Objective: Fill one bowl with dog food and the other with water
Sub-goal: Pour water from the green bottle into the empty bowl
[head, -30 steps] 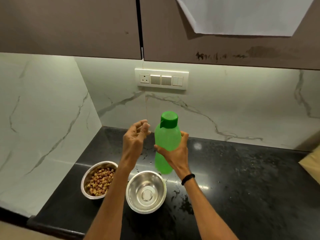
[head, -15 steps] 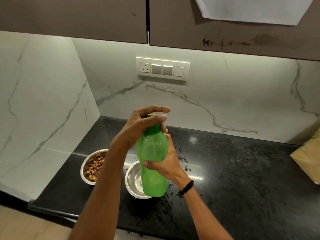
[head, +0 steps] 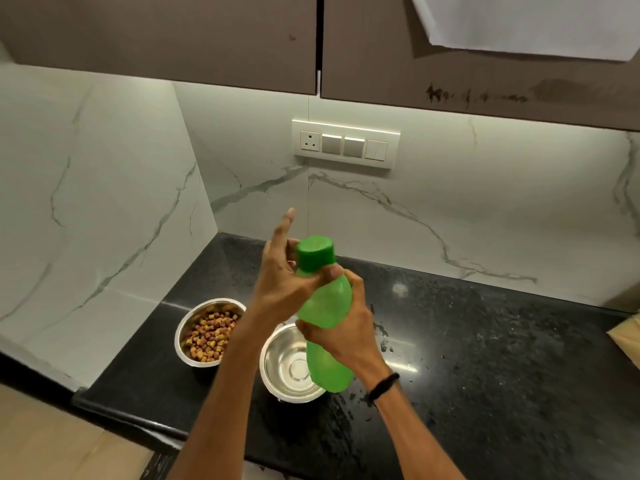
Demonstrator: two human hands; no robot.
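Observation:
My right hand (head: 344, 327) grips the middle of a green plastic bottle (head: 323, 306), held in the air and tilted slightly, its dark green cap (head: 316, 252) still on. My left hand (head: 282, 275) is at the bottle's neck, thumb pressed just under the cap, index finger pointing up. Below, on the black counter (head: 485, 358), stand two steel bowls side by side. The left bowl (head: 188, 325) holds brown dog food (head: 209, 337). The right bowl (head: 277, 362) is bare inside and partly hidden behind the bottle.
Marble-look walls close the corner at left and behind. A switch panel (head: 345, 143) sits on the back wall under brown cupboards (head: 173, 36). A tan bag edge (head: 627, 337) shows at far right. Water spots dot the counter near the bowls.
My left hand reached the bottle top, covered the cap, and now sits at the neck with the cap showing again. The bottle has come closer over the bare bowl.

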